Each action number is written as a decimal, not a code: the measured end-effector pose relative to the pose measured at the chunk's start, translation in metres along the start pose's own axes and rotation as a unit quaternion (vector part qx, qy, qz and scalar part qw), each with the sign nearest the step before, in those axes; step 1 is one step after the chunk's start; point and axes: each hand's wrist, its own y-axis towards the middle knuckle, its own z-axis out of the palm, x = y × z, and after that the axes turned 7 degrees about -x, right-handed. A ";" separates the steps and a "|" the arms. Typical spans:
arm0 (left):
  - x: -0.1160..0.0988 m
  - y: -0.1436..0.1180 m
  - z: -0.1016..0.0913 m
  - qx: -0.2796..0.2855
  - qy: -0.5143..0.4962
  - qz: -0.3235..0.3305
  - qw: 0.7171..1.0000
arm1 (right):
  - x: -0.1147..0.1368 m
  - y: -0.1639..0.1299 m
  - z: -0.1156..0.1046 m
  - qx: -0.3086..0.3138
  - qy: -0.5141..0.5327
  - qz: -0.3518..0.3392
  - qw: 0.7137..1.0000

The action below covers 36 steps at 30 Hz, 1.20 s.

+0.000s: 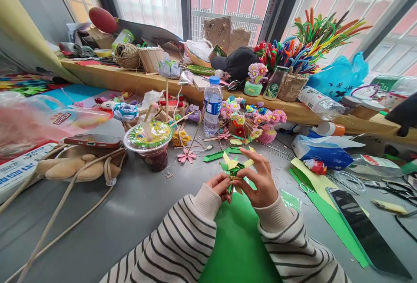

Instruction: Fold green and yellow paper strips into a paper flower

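Observation:
Between my two hands is a folded paper flower (pixel 233 165) with green and pale yellow pointed petals. My left hand (pixel 220 186) is closed on its lower left side, the fingers pinched together. My right hand (pixel 259 179) grips the flower's lower right edge between thumb and index finger, while its other fingers stretch up and apart. Under both forearms lies a large green sheet (pixel 239 239). Just beyond the flower are folded green paper strips (pixel 216 156). The underside of the flower is hidden by my fingers.
A lidded drink cup (pixel 150 153) and a water bottle (pixel 213 109) stand beyond my hands. To the left is a bag (pixel 81 166) with a phone (pixel 97 141) on it. On the right lie a dark tablet-like slab (pixel 365 231), small scissors (pixel 306 187) and green paper (pixel 339 226).

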 end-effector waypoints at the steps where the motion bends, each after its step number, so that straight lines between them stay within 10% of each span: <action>1: -0.001 -0.002 0.000 -0.001 0.000 0.006 1.000 | 0.001 -0.001 0.001 -0.009 0.001 0.010 1.000; 36: -0.004 0.000 0.004 0.033 -0.008 -0.001 0.999 | -0.003 0.003 -0.003 0.000 0.110 0.041 0.993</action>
